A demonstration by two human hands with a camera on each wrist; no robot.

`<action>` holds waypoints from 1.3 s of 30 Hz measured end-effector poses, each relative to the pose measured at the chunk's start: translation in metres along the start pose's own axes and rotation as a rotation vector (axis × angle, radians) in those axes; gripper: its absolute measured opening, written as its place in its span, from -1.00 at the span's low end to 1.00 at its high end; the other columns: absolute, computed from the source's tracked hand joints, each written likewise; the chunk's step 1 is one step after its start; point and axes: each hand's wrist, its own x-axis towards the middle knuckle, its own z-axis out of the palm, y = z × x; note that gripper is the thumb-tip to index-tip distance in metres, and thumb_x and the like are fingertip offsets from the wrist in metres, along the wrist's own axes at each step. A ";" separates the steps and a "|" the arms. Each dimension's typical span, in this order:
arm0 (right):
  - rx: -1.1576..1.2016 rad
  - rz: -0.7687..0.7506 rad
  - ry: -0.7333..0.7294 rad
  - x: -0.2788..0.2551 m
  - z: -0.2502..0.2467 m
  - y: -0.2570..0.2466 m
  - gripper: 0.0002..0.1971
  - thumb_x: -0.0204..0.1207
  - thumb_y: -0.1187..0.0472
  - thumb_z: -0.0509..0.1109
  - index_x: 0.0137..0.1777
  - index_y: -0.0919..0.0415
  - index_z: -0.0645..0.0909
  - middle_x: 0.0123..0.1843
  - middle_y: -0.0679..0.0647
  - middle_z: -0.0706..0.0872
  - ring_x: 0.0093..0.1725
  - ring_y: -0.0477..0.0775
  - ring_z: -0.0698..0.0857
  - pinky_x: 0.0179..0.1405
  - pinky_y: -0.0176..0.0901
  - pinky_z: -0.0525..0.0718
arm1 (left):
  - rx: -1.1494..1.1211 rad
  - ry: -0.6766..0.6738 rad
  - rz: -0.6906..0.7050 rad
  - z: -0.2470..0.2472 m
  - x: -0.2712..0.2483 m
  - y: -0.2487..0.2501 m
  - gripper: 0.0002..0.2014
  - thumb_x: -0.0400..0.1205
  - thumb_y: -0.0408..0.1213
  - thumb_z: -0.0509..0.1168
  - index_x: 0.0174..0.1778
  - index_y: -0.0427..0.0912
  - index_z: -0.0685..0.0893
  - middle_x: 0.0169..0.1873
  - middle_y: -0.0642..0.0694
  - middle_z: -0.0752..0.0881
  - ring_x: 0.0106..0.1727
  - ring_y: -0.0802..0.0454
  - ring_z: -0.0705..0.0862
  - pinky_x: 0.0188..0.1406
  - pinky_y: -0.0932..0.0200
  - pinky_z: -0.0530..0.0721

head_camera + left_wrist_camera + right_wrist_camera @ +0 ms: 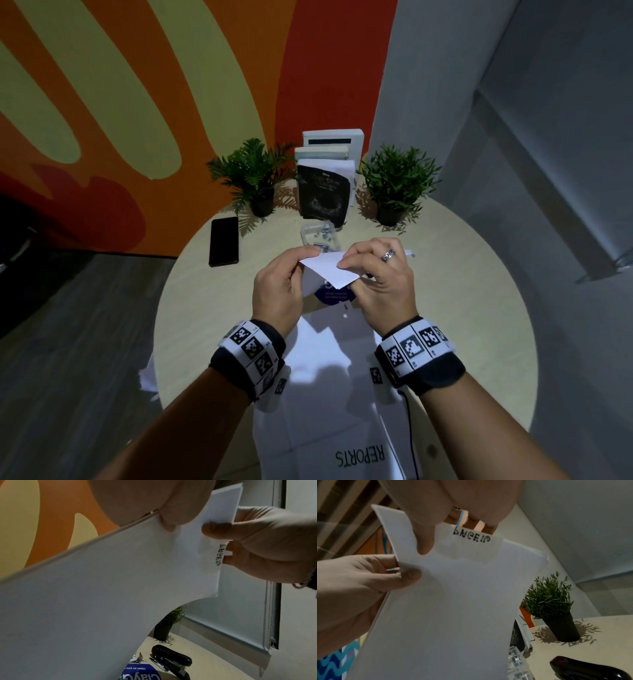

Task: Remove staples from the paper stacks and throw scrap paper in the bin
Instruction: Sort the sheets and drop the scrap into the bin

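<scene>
A stapled stack of white paper is held up above the round table by both hands. My left hand pinches its top left edge, thumb underneath. My right hand, wearing a ring, pinches the top right corner beside a small hand-lettered label. From the left wrist, the sheet fills the view and the right hand's thumb presses on it. More white sheets, one printed REPORTS, lie on the table under my wrists. I can see no staple and no bin.
A black stapler and a blue wipes pack lie under the held paper. A clear box of staples, a dark phone, standing books and two potted plants sit at the back.
</scene>
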 end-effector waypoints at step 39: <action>0.160 0.753 0.200 0.036 -0.028 0.044 -0.60 0.67 0.01 0.28 0.35 0.24 0.40 -0.07 -0.09 0.62 -0.13 -0.08 0.61 -0.33 -0.60 0.46 | -0.407 -0.272 -0.667 0.014 -0.030 -0.026 -0.66 0.74 -0.44 0.26 0.16 0.13 0.76 0.19 0.09 0.83 0.28 0.03 0.77 0.42 -0.20 0.65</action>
